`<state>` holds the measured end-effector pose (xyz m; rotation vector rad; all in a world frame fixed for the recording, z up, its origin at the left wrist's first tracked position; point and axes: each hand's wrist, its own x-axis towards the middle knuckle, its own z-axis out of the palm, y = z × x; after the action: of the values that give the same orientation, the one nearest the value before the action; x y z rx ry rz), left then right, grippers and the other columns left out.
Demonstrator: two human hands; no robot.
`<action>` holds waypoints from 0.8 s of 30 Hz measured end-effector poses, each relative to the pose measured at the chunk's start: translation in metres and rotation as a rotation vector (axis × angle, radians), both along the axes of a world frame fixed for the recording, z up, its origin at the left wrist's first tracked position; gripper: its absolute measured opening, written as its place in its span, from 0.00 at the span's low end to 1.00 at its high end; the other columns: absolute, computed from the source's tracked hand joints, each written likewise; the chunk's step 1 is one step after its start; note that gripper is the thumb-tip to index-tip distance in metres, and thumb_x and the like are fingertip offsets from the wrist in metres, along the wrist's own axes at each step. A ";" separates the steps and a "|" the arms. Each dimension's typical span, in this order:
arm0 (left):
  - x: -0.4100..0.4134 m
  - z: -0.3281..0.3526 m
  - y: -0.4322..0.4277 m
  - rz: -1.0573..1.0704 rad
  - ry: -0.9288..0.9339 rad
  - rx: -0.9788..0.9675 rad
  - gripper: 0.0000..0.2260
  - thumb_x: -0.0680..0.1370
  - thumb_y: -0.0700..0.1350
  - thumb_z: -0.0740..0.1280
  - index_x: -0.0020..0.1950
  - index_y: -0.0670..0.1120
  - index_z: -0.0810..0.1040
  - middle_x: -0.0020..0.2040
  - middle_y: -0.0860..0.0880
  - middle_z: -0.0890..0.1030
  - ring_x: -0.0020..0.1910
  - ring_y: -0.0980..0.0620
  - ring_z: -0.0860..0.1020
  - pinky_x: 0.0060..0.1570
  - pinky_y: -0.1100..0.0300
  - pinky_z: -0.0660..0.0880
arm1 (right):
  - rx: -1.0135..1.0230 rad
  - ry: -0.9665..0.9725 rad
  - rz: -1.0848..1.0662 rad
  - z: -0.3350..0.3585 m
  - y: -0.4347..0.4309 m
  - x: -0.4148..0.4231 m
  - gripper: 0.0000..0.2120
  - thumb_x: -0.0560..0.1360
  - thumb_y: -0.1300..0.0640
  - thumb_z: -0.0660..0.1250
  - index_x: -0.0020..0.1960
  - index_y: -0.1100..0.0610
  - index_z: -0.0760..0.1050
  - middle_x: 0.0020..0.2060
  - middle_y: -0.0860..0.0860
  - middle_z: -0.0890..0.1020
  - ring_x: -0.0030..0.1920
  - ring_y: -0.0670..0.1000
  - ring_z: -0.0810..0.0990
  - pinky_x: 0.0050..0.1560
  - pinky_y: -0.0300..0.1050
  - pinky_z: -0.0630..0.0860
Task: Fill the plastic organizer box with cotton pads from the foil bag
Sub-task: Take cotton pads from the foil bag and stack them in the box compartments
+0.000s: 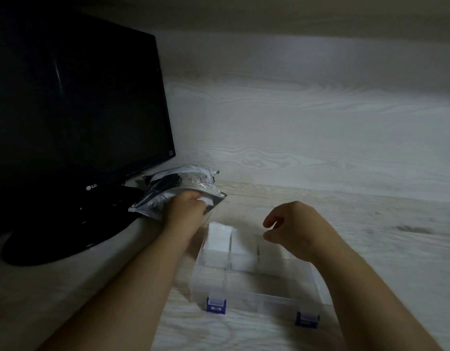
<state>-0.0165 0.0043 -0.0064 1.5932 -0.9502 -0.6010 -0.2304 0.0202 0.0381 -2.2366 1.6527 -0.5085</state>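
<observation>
Desk [371, 236], pale wood grain; its back edge meets a matching wall panel. There is open room across the right half and along the back edge. The left side is taken up by a black monitor [74, 97] and its round base.

Writing: "LG" logo [91, 187] on the monitor's lower bezel. Print on the foil bag [173, 184] is too blurred to read.

The bag lies back-left against the monitor base. Its mouth faces the organizer box [246, 292] (clear plastic, blue latches [216, 304] on the near wall), which sits mid-desk.

Left hand [187, 206] is at the bag mouth, fingers curled round white cotton pads [206, 200]. Stacked pads [217, 236] fill the box's far-left compartment. Right hand [292, 224] hovers above the box's far-right side, fingers loosely curled, holding nothing.
</observation>
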 end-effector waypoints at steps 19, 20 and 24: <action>-0.014 0.028 0.027 0.056 0.065 -0.261 0.05 0.70 0.34 0.63 0.34 0.39 0.73 0.30 0.48 0.71 0.32 0.51 0.68 0.34 0.59 0.62 | 0.014 -0.222 -0.009 0.005 0.003 0.004 0.02 0.74 0.54 0.71 0.43 0.51 0.82 0.33 0.45 0.82 0.34 0.45 0.80 0.41 0.42 0.79; -0.017 0.031 0.029 0.029 0.090 -0.284 0.07 0.71 0.33 0.64 0.34 0.42 0.74 0.30 0.49 0.72 0.31 0.51 0.69 0.33 0.60 0.63 | 0.037 -0.301 -0.018 0.005 0.004 0.004 0.02 0.74 0.55 0.71 0.43 0.51 0.82 0.33 0.48 0.83 0.34 0.47 0.82 0.41 0.43 0.80; -0.026 0.035 0.033 -0.163 0.146 -0.293 0.12 0.72 0.29 0.64 0.39 0.46 0.76 0.32 0.48 0.74 0.31 0.50 0.72 0.29 0.61 0.68 | 0.201 -0.707 -0.023 0.008 0.009 0.008 0.03 0.74 0.60 0.72 0.45 0.59 0.82 0.39 0.56 0.85 0.39 0.52 0.85 0.44 0.47 0.84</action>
<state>-0.0423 0.0376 0.0288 1.2047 -1.0142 -0.6490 -0.2227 0.0287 0.0466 -1.6184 1.2801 -0.9544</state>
